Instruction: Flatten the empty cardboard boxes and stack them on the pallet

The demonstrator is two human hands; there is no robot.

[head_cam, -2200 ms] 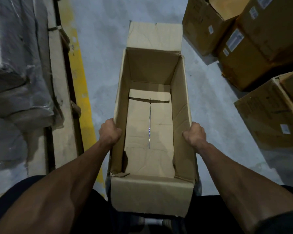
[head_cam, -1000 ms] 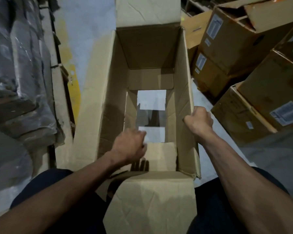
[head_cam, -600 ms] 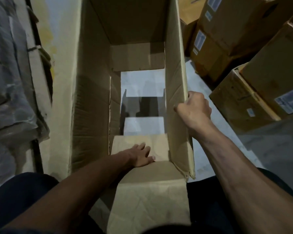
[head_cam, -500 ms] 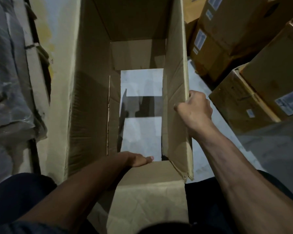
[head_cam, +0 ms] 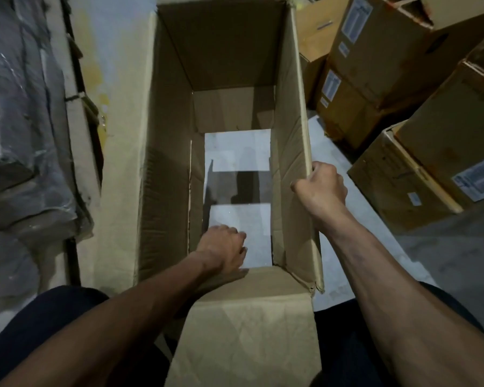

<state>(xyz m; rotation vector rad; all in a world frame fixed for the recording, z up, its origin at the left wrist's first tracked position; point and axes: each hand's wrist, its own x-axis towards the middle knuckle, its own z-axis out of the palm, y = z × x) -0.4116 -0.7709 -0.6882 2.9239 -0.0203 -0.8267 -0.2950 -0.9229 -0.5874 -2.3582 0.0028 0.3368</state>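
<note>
A tall empty cardboard box point(head_cam: 165, 177) stands open in front of me, held up off the floor. Its bottom flaps hang open, so the grey floor shows through the middle. My right hand point(head_cam: 320, 191) grips the top edge of the box's right wall. My left hand point(head_cam: 224, 250) reaches down inside the box near its near wall, with the fingers curled; whether they hold a flap is hidden. The near top flap point(head_cam: 249, 331) lies folded out toward my body.
Stacked cardboard boxes with white labels point(head_cam: 389, 79) crowd the right side. A plastic-wrapped load point(head_cam: 20, 135) on a wooden pallet point(head_cam: 78, 129) runs along the left, beside a yellow floor line point(head_cam: 95, 65). Grey concrete floor point(head_cam: 444, 252) lies at the lower right.
The taped bottom seam has come open and the flaps have swung down. My left hand went from the left rim into the box and pushed the near bottom flap out of sight. The right hand keeps its grip.
</note>
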